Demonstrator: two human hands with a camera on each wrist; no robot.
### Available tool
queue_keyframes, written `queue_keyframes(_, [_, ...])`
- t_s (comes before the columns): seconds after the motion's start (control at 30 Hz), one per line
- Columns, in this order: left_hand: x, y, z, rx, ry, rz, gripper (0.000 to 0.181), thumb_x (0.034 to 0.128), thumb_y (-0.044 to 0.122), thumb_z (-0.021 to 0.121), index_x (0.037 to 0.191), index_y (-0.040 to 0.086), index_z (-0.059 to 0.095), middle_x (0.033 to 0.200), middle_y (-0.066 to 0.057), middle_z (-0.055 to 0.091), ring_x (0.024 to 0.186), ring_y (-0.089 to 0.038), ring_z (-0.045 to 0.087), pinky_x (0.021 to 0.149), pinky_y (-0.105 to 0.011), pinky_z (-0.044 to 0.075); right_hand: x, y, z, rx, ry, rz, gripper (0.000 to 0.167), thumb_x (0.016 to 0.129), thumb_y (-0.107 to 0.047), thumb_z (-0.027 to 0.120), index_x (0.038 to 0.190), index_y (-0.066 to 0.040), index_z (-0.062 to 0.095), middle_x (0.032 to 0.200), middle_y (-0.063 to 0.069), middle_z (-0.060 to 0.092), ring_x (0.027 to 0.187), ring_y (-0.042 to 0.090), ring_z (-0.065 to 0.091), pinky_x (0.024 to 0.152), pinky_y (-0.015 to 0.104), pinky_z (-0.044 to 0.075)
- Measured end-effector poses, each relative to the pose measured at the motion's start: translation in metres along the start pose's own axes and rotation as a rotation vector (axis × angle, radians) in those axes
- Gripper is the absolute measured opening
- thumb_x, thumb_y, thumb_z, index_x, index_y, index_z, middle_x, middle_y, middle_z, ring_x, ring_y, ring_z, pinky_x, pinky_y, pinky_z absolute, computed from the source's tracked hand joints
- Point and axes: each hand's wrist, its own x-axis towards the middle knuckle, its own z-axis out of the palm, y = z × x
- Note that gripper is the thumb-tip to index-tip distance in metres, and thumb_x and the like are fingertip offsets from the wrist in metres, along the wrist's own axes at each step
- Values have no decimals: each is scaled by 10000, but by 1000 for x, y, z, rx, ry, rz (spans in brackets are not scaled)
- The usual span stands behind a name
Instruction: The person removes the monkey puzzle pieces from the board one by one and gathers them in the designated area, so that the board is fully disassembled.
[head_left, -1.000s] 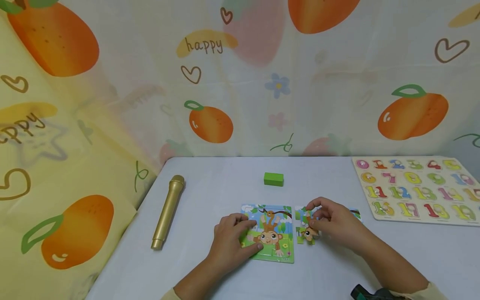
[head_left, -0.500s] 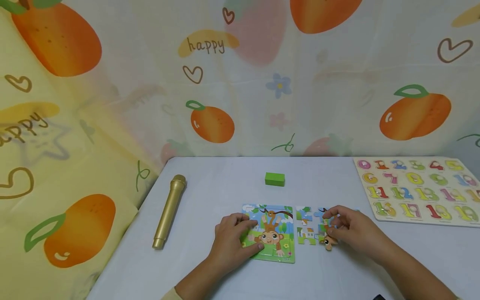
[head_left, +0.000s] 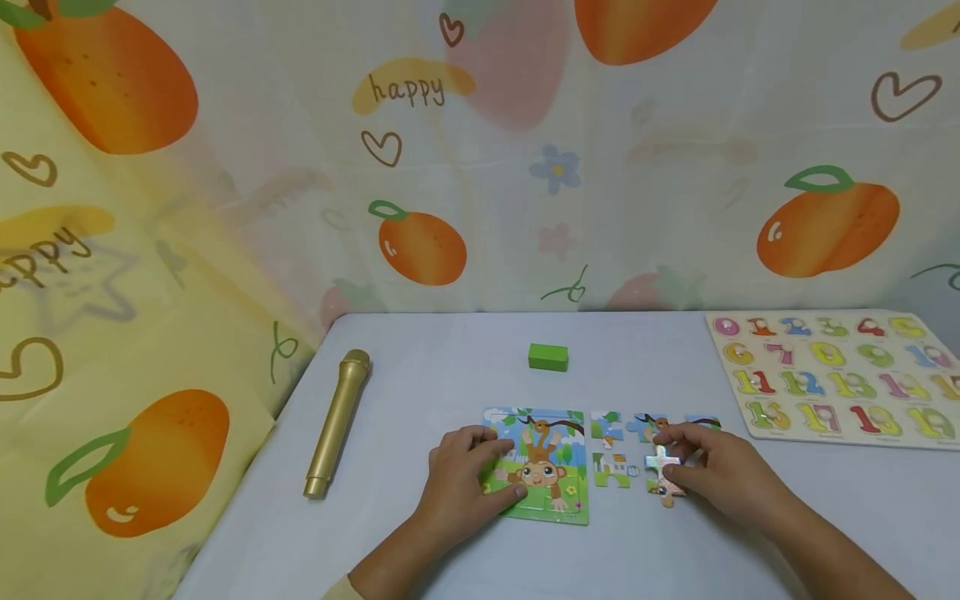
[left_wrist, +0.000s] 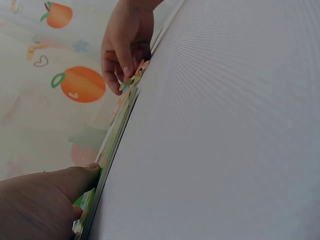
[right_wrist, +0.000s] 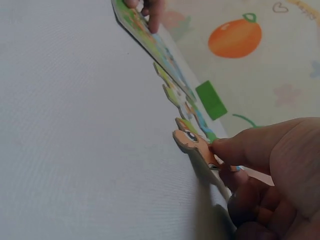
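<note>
My left hand (head_left: 467, 477) rests on the left side of a square monkey puzzle board (head_left: 566, 502), its thumb and fingers spread over the picture. In the left wrist view, the thumb (left_wrist: 82, 180) touches the board's edge. Right of the board, my right hand (head_left: 723, 467) pinches a puzzle piece (head_left: 665, 473) between thumb and fingers. The right wrist view shows a monkey's eye on this piece (right_wrist: 192, 140). Its surface catches the light in the head view. Loose puzzle pieces (head_left: 611, 471) lie between the board and my right hand, some partly hidden by the fingers.
Behind the board sits a green block (head_left: 548, 357). A gold toy microphone (head_left: 337, 425) lies at the left of the white table (head_left: 420, 358). At the right back is a number puzzle board (head_left: 840, 379). A fruit-print cloth (head_left: 495, 208) hangs behind the table.
My right hand has moved right with the puzzle piece, off the left loose pieces. The piece has tilted and now shines. My left hand stays in place on the board.
</note>
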Motion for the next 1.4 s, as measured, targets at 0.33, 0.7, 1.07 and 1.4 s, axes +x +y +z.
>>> queue_keyframes(0.33, [-1,0,-1,-5,1,5,544,833,429,914,1307,205,766,1339,-1,594,1288,-272,484,989,-542,343,-2,-1,6,-70,66,-20,317,932,-294,850,1201,-135,791,991,-76,704,699,62,507,626,271,427])
queue_keyframes(0.7, [-2,1,-1,-1,22,20,534,839,434,906,1297,193,771,1323,-8,596,1277,-283,493,980,-558,348,-5,-1,10,-195,113,-100,227,941,-280,832,1157,-221,791,1007,-107,682,689,26,461,641,280,392])
queue_keyframes(1.07, [-1,0,-1,-5,10,12,533,840,418,904,1309,203,767,1333,-1,591,1288,-282,484,1009,-563,342,-4,1,9,-139,123,-93,249,913,-247,864,1144,-196,784,965,-98,672,649,51,450,610,274,382])
queue_keyframes(1.4, [-2,2,-2,-15,-11,9,545,852,436,893,1322,194,761,1335,-4,585,1289,-269,474,999,-549,332,-1,-2,3,-13,87,-64,256,934,-216,844,1159,-121,770,941,-50,654,705,86,517,618,258,444])
